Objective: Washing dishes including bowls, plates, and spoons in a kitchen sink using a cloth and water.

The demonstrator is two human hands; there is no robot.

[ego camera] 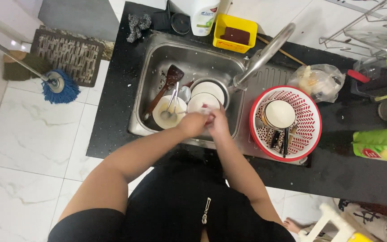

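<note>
White marble-look floor tiles lie nearest, under the person's dark clothing, and a black speckled stone worktop carries everything above them. Over the near edge of the stainless steel sink, the left hand and the right hand are pressed close together, both curled around a small pale dish or cup with a trace of red; what exactly it is cannot be told. It looks like the scrubbing step, and the next move would call for a firm grip on a slippery piece while it goes under the curved metal tap. Just beyond the hands, round white bowls sit stacked in the basin beside a cream bowl holding metal spoons and a brown wooden spatula. To the right stands a round red-and-white plastic basket with a white bowl and utensils. Farther back are a yellow plastic tray, a white bottle and a wire dish rack; a blue mop rests on the floor at left.
</note>
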